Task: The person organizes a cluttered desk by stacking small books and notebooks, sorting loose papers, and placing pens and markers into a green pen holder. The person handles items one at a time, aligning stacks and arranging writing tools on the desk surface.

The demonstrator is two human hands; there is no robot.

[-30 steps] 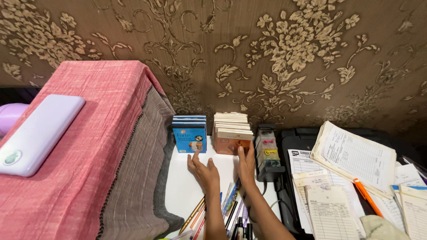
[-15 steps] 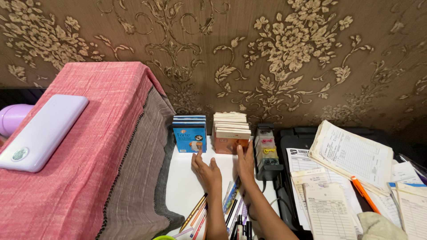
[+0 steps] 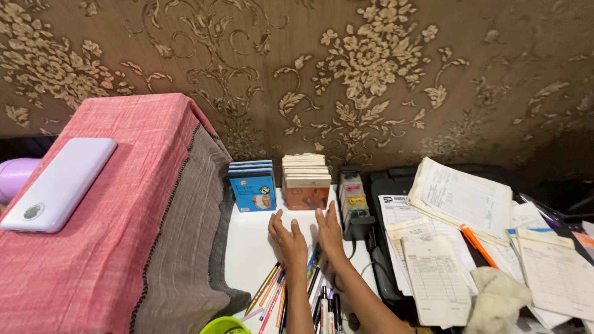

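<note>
Hands drawn back from the card stacks

My left hand (image 3: 288,238) and right hand (image 3: 328,232), both flat and spread, have slid off the tan stack (image 3: 306,182) at 12 o'clock; blue stack (image 3: 251,185) sits at 11, squared against the wall.

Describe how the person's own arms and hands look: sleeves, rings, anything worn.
Both forearms are bare as far as the frame shows; no sleeve comes into view. The left hand and right hand wear no gloves, and no ring, watch or bracelet is visible. Nails are too small to judge.
</note>
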